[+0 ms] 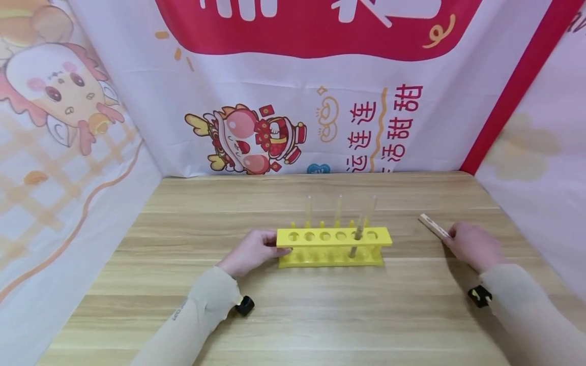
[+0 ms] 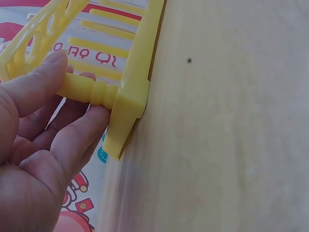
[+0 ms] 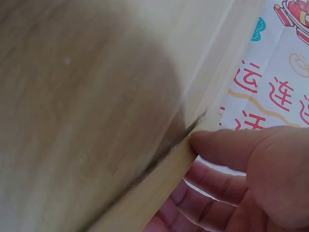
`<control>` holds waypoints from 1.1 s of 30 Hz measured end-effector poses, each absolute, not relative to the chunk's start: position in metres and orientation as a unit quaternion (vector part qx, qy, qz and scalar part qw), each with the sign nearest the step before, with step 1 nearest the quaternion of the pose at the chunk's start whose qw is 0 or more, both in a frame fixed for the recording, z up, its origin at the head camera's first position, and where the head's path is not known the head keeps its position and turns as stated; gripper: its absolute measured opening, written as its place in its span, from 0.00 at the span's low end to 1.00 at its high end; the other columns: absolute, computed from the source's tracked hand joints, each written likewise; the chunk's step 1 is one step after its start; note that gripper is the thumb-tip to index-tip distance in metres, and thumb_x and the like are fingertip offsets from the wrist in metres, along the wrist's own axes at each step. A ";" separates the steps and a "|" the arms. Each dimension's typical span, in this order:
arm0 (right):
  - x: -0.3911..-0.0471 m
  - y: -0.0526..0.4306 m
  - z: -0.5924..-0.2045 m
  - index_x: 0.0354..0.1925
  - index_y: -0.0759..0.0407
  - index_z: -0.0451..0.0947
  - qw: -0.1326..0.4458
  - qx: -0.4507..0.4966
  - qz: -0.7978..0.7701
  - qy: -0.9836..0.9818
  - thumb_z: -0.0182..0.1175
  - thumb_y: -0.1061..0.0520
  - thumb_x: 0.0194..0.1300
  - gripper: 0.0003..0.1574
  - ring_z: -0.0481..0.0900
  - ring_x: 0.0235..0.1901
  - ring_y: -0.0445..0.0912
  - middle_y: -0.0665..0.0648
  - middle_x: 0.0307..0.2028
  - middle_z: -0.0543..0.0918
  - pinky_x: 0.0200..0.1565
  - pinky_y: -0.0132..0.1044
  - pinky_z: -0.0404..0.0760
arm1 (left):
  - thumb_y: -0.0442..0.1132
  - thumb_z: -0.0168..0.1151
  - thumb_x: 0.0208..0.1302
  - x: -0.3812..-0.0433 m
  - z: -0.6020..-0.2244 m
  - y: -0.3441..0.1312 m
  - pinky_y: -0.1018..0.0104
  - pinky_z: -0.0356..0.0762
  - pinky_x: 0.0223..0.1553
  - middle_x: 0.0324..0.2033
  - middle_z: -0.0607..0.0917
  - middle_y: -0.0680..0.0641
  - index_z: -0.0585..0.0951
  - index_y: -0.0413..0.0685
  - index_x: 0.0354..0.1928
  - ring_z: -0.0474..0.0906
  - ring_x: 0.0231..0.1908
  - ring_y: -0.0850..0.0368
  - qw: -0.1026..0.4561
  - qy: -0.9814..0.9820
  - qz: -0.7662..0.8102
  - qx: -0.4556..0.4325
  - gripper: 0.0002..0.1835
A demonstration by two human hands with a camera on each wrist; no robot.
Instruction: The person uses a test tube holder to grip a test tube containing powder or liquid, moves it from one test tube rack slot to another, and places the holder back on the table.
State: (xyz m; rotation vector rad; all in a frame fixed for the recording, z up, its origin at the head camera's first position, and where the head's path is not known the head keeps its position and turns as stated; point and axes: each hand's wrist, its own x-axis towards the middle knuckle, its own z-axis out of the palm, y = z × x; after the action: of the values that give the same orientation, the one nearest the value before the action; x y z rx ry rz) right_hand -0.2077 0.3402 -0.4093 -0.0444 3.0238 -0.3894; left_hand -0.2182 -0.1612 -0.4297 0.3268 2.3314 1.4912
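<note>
My left hand [image 1: 249, 251] holds the left end of a yellow test tube rack [image 1: 331, 244] standing on the table. In the left wrist view, thumb and fingers close around the rack's end post [image 2: 79, 88]. One test tube [image 1: 358, 234] with greyish contents stands slightly tilted in a hole towards the rack's right. Three clear, upright test tubes [image 1: 338, 211] rise behind, along the row of pegs. Further right, my right hand [image 1: 478, 246] pinches a light wooden test tube clamp [image 1: 434, 226] between thumb and fingers, its free end pointing away and left.
The wood-grain table [image 1: 343, 315] reaches back to a printed cloth [image 1: 284, 76] hanging behind it. More cloth hangs along the left side [image 1: 114, 188] and the right side [image 1: 540, 188].
</note>
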 end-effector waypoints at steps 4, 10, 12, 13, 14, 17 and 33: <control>-0.206 0.343 -0.405 0.40 0.69 0.76 0.053 -0.007 -0.140 0.989 0.52 0.55 0.71 0.16 0.74 0.25 0.53 0.59 0.25 0.77 0.24 0.49 0.72 | 0.45 0.73 0.59 -0.219 -0.431 -0.161 0.58 0.76 0.54 0.48 0.86 0.54 0.86 0.55 0.51 0.79 0.49 0.57 0.182 0.823 0.526 0.115 0.17; -0.198 0.338 -0.391 0.54 0.75 0.61 0.005 -0.013 -0.225 0.974 0.38 0.51 0.80 0.25 0.71 0.20 0.51 0.61 0.25 0.73 0.19 0.45 0.69 | 0.46 0.72 0.60 -0.219 -0.431 -0.160 0.58 0.76 0.53 0.48 0.86 0.55 0.86 0.55 0.50 0.79 0.49 0.58 0.184 0.822 0.526 0.121 0.16; -0.195 0.332 -0.386 0.54 0.74 0.59 -0.037 -0.031 -0.244 0.969 0.38 0.52 0.81 0.24 0.69 0.18 0.49 0.59 0.24 0.72 0.18 0.43 0.67 | 0.45 0.72 0.60 -0.219 -0.430 -0.160 0.59 0.76 0.53 0.48 0.86 0.54 0.86 0.54 0.50 0.79 0.49 0.57 0.189 0.818 0.530 0.121 0.16; -0.193 0.329 -0.383 0.54 0.74 0.60 -0.060 -0.042 -0.246 0.966 0.38 0.52 0.81 0.22 0.68 0.18 0.49 0.59 0.24 0.72 0.18 0.42 0.67 | 0.44 0.72 0.60 -0.219 -0.430 -0.159 0.58 0.76 0.53 0.48 0.86 0.54 0.86 0.54 0.50 0.79 0.49 0.57 0.189 0.816 0.532 0.120 0.16; -0.191 0.326 -0.380 0.53 0.73 0.61 -0.085 -0.054 -0.246 0.964 0.39 0.53 0.81 0.21 0.67 0.18 0.48 0.58 0.24 0.72 0.18 0.41 0.66 | 0.44 0.72 0.60 -0.218 -0.429 -0.159 0.58 0.76 0.53 0.48 0.86 0.53 0.86 0.53 0.51 0.79 0.49 0.57 0.190 0.816 0.532 0.121 0.16; -0.184 0.316 -0.370 0.52 0.70 0.64 -0.139 -0.077 -0.247 0.956 0.44 0.55 0.80 0.17 0.65 0.16 0.46 0.56 0.22 0.70 0.17 0.40 0.64 | 0.43 0.72 0.61 -0.218 -0.427 -0.160 0.58 0.76 0.53 0.48 0.86 0.54 0.86 0.54 0.50 0.79 0.48 0.57 0.191 0.816 0.532 0.120 0.15; -0.152 0.263 -0.331 0.44 0.62 0.76 -0.254 -0.212 -0.159 0.930 0.65 0.63 0.65 0.10 0.59 0.17 0.37 0.44 0.19 0.64 0.21 0.35 0.63 | 0.45 0.72 0.61 -0.218 -0.426 -0.161 0.56 0.74 0.56 0.48 0.86 0.54 0.86 0.55 0.50 0.79 0.48 0.57 0.195 0.819 0.525 0.122 0.15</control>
State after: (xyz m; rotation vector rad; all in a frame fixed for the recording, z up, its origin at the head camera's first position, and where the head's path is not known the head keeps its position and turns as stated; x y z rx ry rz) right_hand -0.1516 0.2626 -0.3307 -0.7997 3.5151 -0.6009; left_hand -0.2180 -0.1609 -0.4262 0.3432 2.2961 1.4708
